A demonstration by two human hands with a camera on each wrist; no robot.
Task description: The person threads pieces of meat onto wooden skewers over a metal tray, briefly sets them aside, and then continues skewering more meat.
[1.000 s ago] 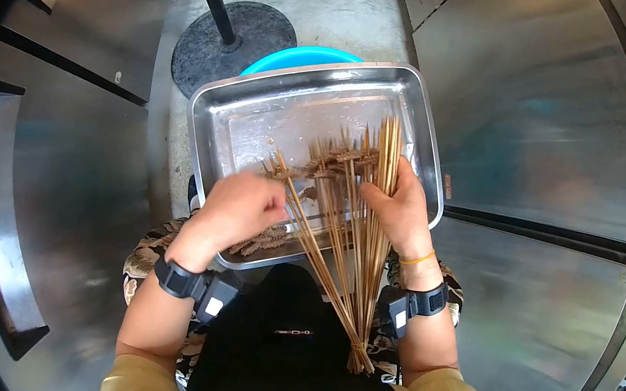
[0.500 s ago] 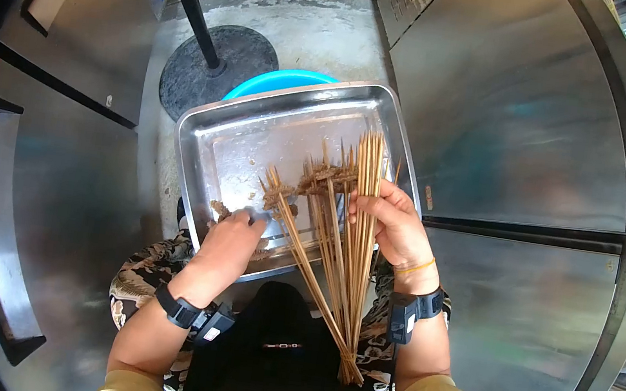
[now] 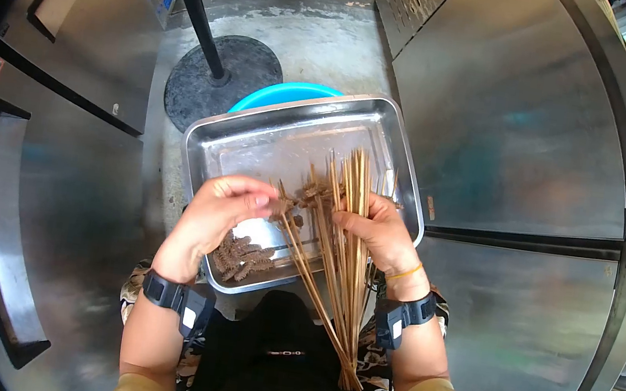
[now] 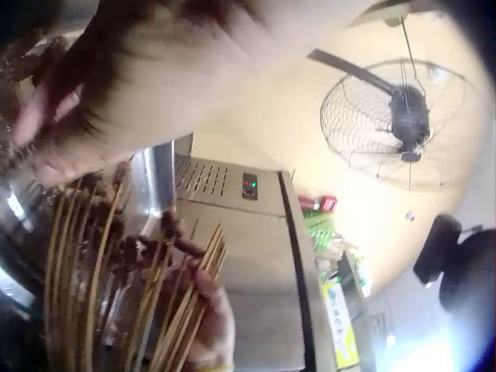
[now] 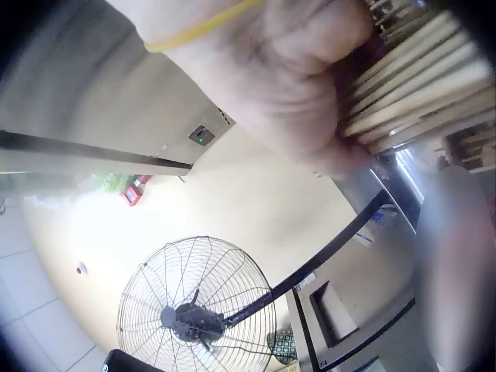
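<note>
Skewers: the bundle of thin bamboo skewers point(image 3: 342, 255) is dead centre of the head view. It fans out from a tight point down by the person's black apron point(image 3: 283, 365), and the tips end up over the tray.
Right hand: the right hand point(image 3: 373, 231) is wrapped around the bundle about halfway up, fingers curled tight. The right wrist view shows the same clamp on the sticks point(image 5: 418, 85).
Left hand: the left hand point(image 3: 220, 211), left of centre, has its fingers curled in, with thumb and fingertips pinching a small brown meat piece point(image 3: 281, 206) right at a skewer tip.
Meat on sticks: dark brown chunks of threaded meat point(image 3: 315, 192) sit near the upper ends of a few skewers, just above the two hands.
Tray: the rectangular shiny stainless steel tray point(image 3: 280, 148) fills the middle of the frame under both hands, tilted a bit.
Loose meat: a small pile of brown meat strips point(image 3: 242, 256) lies in the tray's lower-left corner, just under the left hand.
Basin: the round bright blue plastic basin point(image 3: 283, 95) peeks out behind the tray's top edge.
Fan: the round black fan base point(image 3: 222, 73) and its black pole point(image 3: 195, 6) are in the upper left, on the concrete floor point(image 3: 319, 30). The wire fan head point(image 4: 395, 124) shows in both wrist views.
Cabinets: brushed steel cabinet fronts point(image 3: 512, 127) run down both sides.
Wrists: there's a black strap point(image 3: 166, 292) on each wrist, plus a thin yellow band point(image 3: 406, 272) on the right one.
</note>
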